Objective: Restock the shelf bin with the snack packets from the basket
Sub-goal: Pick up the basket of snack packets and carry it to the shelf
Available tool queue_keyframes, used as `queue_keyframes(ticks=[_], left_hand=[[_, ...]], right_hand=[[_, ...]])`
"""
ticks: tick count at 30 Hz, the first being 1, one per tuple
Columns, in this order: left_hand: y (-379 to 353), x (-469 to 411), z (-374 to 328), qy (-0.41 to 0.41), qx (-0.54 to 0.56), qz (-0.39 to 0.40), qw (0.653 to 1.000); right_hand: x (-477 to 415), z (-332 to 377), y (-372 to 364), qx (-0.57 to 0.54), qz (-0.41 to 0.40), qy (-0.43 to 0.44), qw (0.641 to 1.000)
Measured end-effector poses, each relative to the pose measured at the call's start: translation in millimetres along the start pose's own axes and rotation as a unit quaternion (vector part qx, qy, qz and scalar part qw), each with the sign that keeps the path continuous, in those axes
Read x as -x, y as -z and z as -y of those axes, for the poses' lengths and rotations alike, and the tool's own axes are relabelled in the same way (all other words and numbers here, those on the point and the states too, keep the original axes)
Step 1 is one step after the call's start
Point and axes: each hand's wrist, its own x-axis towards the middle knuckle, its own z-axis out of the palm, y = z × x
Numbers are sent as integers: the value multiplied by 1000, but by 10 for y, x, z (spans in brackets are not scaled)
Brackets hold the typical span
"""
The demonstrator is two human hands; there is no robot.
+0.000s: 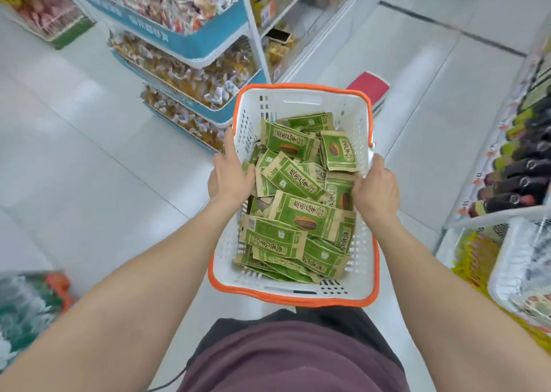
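Note:
A white plastic basket [301,101] with an orange rim hangs in front of me over the aisle floor. It is filled with several green and tan snack packets [301,210] lying in a loose heap. My left hand [231,172] grips the basket's left rim, thumb pointing up along the outside. My right hand [376,187] grips the right rim, its fingers curled over the edge into the basket. Tiered blue shelf bins [205,41] full of wrapped snacks stand at the upper left.
A shelf of dark bottles [518,165] and a white wire bin [524,272] line the right side. A red and white object [369,89] lies on the floor beyond the basket. More packaged goods [29,302] sit at the lower left. Pale tiled floor runs ahead.

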Motion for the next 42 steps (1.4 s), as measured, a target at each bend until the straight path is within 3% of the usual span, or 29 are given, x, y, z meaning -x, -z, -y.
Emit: queue_keyframes(ticks=[11, 27, 35, 42], left_hand=[[-468, -2805, -2123, -7, -2, -3, 1000], [-1442, -6642, -4295, -22, -67, 28, 997], [-2377, -8163, -5302, -3, -110, 72, 991], [-3581, -9362, -5605, -6, -105, 82, 991]], right_hand=[[-3429, 228, 475, 7, -23, -23, 999], [-7606, 527, 33, -33, -4, -102, 994], [-9490, 204, -450, -26, 52, -124, 991], [-10543, -101, -1370, -60, 92, -186, 976]])
